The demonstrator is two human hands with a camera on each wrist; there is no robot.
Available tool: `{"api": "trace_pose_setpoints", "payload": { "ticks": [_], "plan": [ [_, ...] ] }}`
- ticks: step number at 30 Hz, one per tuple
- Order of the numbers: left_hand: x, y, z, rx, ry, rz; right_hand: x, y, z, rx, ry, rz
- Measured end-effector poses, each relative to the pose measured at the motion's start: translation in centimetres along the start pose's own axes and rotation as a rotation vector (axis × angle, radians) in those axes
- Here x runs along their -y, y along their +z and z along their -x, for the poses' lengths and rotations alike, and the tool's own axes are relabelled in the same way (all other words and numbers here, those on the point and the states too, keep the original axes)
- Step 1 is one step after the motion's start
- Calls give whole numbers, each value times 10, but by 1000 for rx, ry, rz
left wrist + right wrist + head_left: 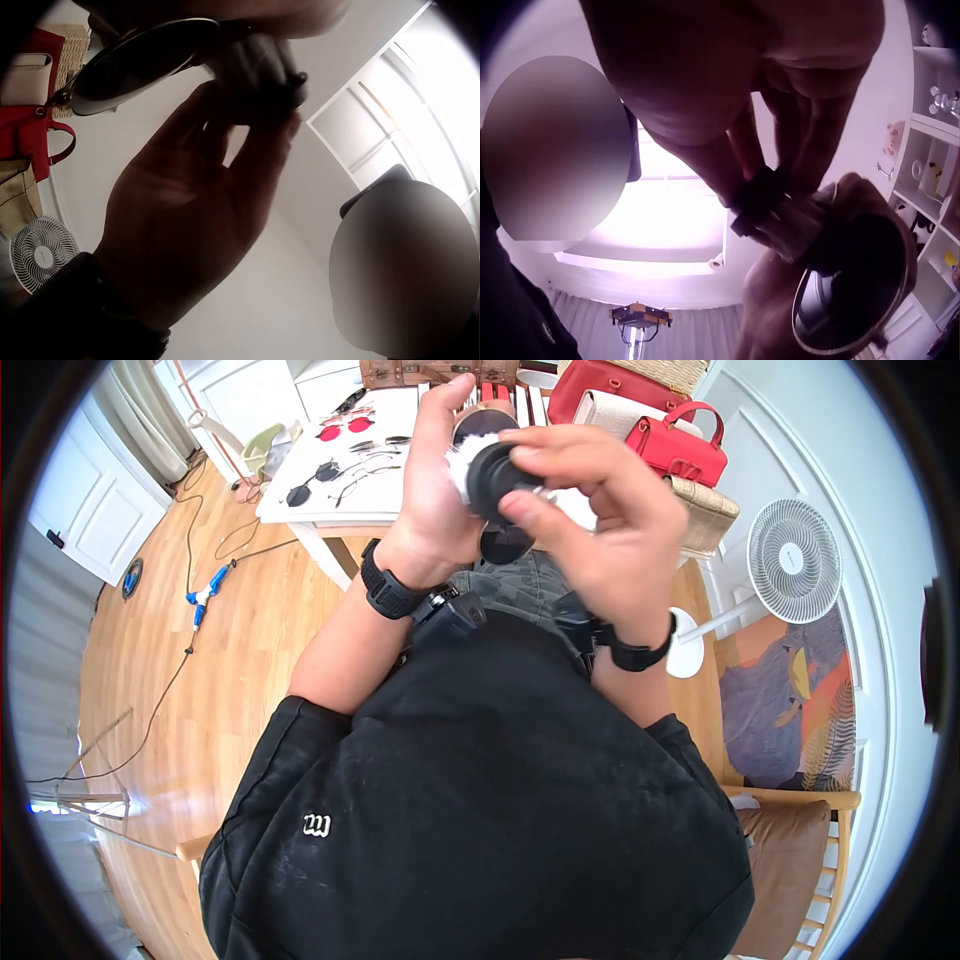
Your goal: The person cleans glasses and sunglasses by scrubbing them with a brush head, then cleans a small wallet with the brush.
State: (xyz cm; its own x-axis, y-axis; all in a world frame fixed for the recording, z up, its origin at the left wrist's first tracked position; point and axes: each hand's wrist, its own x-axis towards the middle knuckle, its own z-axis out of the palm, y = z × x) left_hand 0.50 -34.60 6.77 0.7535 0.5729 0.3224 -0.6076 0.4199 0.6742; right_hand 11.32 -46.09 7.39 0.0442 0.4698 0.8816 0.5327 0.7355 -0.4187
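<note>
In the head view, my left hand holds a pair of sunglasses with round dark lenses up in front of me, thumb pointing upward. Most of its fingers are hidden behind the lenses. My right hand pinches the round black handle of a brush between thumb and fingertips. White bristles show at its rim, right against the sunglasses and the left palm. From the left wrist, one thin-rimmed lens shows beside the brush, dark and blurred. The right wrist view shows a dark lens below the brush.
Behind the hands stands a white table with several more glasses, among them a red-lensed pair. Red and pale handbags and a brown chest sit at its back. A white fan stands to the right.
</note>
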Motion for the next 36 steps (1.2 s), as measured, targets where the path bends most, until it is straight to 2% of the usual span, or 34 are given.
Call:
{"api": "trace_pose_setpoints", "payload": {
  "ticks": [2,3,4,6,7,8,9,10,12,14,15,16,18,19,20,22,23,24,26,28,30,31,32,34,35,36],
  "plan": [
    [5,20,0,-236,66,-141,-1,-13,-1,-63,156,-158],
    [-5,-10,-3,52,-140,-51,0,-20,-1,-108,175,-130],
    [-5,-6,1,169,-219,-50,-1,-17,-2,-104,177,-131],
    [-3,-7,2,206,-262,-57,-2,-5,-4,-284,31,-100],
    [-1,-8,2,209,-265,-58,-2,0,-3,-208,-10,-21],
    [1,-11,3,112,-228,-69,-1,3,-1,-131,-49,59],
    [2,-13,4,14,-190,-81,5,3,0,-52,15,29],
    [-3,-15,-2,88,-165,45,11,3,0,29,79,-2],
    [2,-6,-5,-23,-68,-45,10,-12,1,76,149,-61],
    [1,3,-2,-80,-75,-223,8,-22,0,7,226,-180],
    [-5,-5,-1,106,-255,-91,5,-21,-2,-67,152,-124],
    [-5,-8,-2,106,-253,-90,6,-14,-2,-65,152,-124],
    [-5,-9,-1,158,-257,-142,8,2,-1,-234,67,-110],
    [0,6,4,-40,-163,-174,7,-1,0,-58,5,-27],
    [-4,1,2,18,-146,-122,15,1,0,62,66,-7],
    [-14,3,2,141,-180,-5,18,-5,2,149,191,-99],
    [1,16,1,-252,1,-157,16,-11,2,117,228,-126],
    [0,9,0,-252,3,-157,13,-18,2,87,266,-154],
    [-4,-9,-3,70,-107,-119,7,-27,0,-21,273,-152],
    [-3,1,1,31,-121,-125,4,-16,0,-182,217,-180],
    [-3,2,1,11,-62,-238,9,0,-1,-186,139,-170],
    [-2,14,2,-47,21,-233,11,4,-1,-121,117,-185],
    [-3,29,8,-200,21,-204,13,2,2,-9,134,-201],
    [-13,7,3,173,-61,-104,15,-14,0,270,162,-180],
    [-3,12,5,14,46,-149,12,-24,-1,285,209,-235],
    [-4,8,5,15,46,-149,4,-34,2,250,214,-259]
  ]
}}
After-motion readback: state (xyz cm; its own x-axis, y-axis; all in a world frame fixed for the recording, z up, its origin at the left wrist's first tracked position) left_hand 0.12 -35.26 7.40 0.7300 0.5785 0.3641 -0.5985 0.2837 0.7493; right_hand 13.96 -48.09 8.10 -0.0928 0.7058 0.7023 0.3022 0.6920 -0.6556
